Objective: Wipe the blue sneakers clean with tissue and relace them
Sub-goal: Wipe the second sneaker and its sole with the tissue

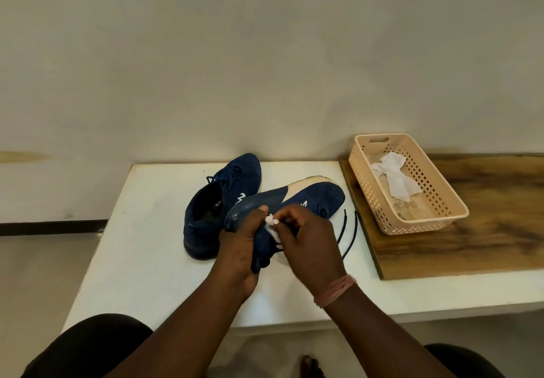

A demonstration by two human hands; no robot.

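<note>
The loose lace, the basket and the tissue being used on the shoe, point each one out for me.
loose lace (350, 234), head view, on the dark cord's middle stretch.
basket (428, 224), head view, on its near perforated wall.
tissue (272, 221), head view, on the white wad the right hand pinches.

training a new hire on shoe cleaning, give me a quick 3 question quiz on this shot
1. True or false: the left hand grips the tilted sneaker.
2. What does the right hand pinch? A) tissue wad B) brush C) lace
3. Where do the spare tissues lie?

Key: 1 true. 2 A, the tissue wad. 3 In the basket on the wooden board.
</note>
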